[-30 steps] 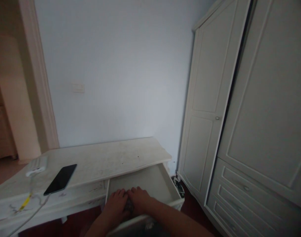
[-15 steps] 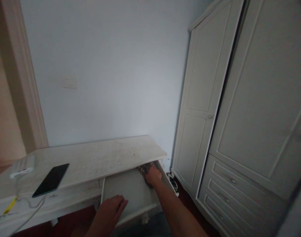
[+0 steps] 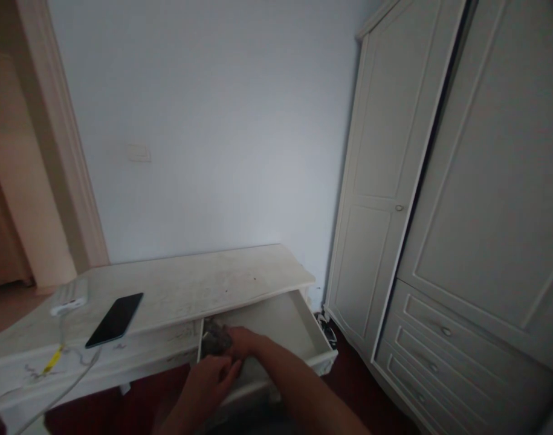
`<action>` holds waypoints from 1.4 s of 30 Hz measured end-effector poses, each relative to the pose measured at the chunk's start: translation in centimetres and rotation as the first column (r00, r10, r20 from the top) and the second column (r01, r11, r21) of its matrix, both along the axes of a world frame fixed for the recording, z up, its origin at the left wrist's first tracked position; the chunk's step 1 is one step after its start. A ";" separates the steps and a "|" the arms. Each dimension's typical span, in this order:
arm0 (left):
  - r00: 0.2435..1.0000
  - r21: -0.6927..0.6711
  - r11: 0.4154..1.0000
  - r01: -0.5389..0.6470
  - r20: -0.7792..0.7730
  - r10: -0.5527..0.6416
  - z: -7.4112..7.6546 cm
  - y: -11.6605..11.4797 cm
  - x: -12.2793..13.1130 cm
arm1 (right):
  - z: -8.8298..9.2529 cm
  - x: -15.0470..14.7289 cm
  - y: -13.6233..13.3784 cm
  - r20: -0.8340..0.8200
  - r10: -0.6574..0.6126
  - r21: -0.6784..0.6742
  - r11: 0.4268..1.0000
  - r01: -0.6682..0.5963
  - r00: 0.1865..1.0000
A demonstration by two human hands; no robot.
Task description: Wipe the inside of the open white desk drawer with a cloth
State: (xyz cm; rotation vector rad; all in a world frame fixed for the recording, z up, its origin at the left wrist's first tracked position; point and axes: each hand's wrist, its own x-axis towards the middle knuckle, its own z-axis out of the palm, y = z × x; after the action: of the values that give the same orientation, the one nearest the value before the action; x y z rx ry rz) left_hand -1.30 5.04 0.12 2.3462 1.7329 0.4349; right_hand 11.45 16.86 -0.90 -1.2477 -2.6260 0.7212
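Grey cloth [image 3: 215, 338] is gripped by the right hand [image 3: 240, 342], beside the left hand [image 3: 214, 372] (curled, its hold unclear).

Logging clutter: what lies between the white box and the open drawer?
A dark-screened device lies on the desktop, left of the drawer, in the head view.

1. Cloth [image 3: 215, 338]: dull gray, darker mottled patches, soft; exact pattern too blurred to read.
2. Cloth state: bunched and creased, not spread flat; right hand [image 3: 240, 342] on its right end, covering part of it.
3. Cloth position: inside the drawer, far left end, right by the left side wall, near the desk [image 3: 203, 279] front edge.
4. Drawer [image 3: 287, 320]: off-white, shallow, rectangular, pulled out from the desk's right part; back end under the desktop.
5. Drawer interior: pale floor, bare toward the right; near-left part hidden by hands and forearms.
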 end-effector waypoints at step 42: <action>0.984 -0.039 0.997 -0.071 -0.165 0.064 0.6 -0.6 0.8 | 1.7 11.8 0.2 0.059 -0.586 0.314 0.779 0.543 0.808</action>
State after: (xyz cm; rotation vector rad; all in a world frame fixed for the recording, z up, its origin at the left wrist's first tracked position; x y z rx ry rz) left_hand -0.46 4.49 0.71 2.3568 1.8774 0.2159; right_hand 23.22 17.10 0.84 -1.9181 -2.1381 0.1372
